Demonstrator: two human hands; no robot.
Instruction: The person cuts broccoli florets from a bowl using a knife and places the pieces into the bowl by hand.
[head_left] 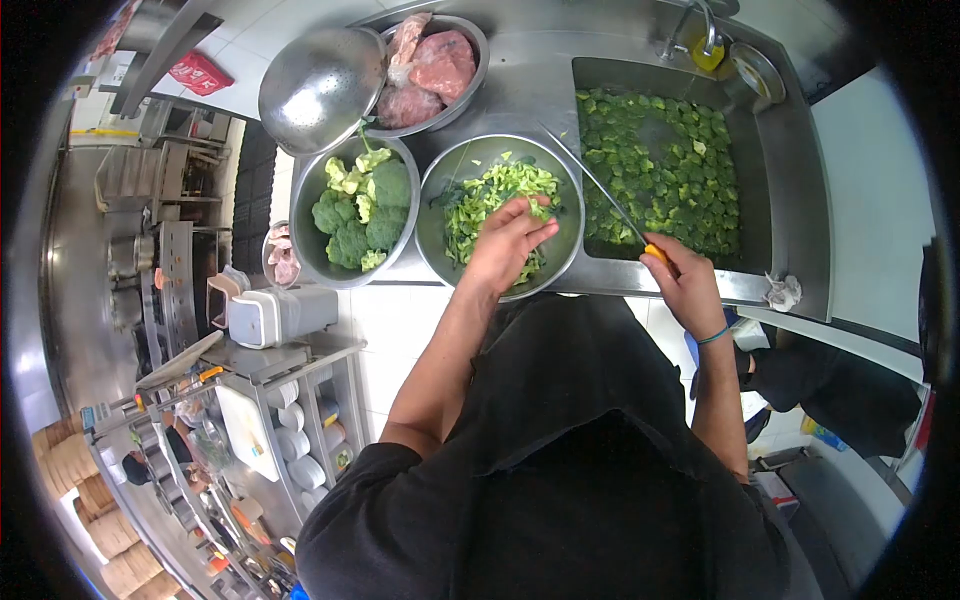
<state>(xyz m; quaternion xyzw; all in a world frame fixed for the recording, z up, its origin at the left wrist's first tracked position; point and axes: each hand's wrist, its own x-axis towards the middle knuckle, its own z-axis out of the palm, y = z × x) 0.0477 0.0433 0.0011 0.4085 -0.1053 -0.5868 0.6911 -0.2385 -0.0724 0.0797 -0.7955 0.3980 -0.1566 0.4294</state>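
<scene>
Black clothing [575, 470], knife handle [656, 254] part-hidden

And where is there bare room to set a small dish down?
Bare steel counter between the meat bowl and the sink, though the knife points toward it. A narrower strip lies along the sink's right side, between the round dish and the white item. The left is crowded: colander, meat bowl and broccoli bowl bunch together.

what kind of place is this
Most likely a commercial kitchen: the large metal sink holds a great many broccoli pieces, a bowl is piled with raw meat, and white tubs sit on a metal rack.
</scene>
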